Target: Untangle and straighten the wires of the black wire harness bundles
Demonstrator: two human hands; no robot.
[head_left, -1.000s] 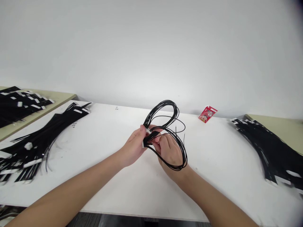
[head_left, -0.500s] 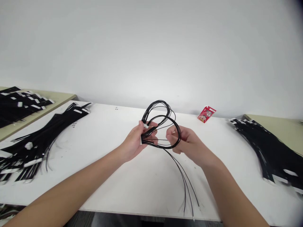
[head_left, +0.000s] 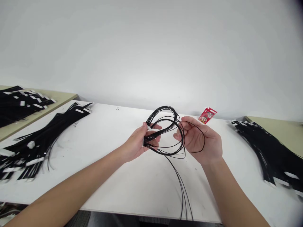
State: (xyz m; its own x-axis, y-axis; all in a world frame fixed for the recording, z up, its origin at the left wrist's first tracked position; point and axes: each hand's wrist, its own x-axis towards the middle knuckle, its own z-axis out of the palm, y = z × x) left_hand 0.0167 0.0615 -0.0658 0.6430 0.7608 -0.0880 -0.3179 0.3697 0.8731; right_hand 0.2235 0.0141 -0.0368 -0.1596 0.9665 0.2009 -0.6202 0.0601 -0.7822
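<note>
A looped bundle of thin black wires (head_left: 168, 125) with white connectors is held above the table. My left hand (head_left: 136, 142) is closed on the connector end, with one white connector (head_left: 149, 128) showing by the thumb. My right hand (head_left: 201, 142), palm turned up toward me, is curled at the far side of the loops. Its fingers pinch a single black wire (head_left: 204, 138), which arcs across the palm; the exact grip point is partly hidden by the loops. Several loose wire ends (head_left: 181, 183) hang down from the bundle toward the table's front edge.
On the white table (head_left: 106, 189), a pile of black wire harnesses (head_left: 52, 130) lies left and another black pile (head_left: 272, 148) lies right. More harnesses (head_left: 19, 102) rest on a cream surface at far left. A red packet (head_left: 207, 115) is near the wall (head_left: 151, 56).
My right hand has turned palm up and shifted right, drawing a single wire out into an arc. The loops and my left hand have moved slightly right.
</note>
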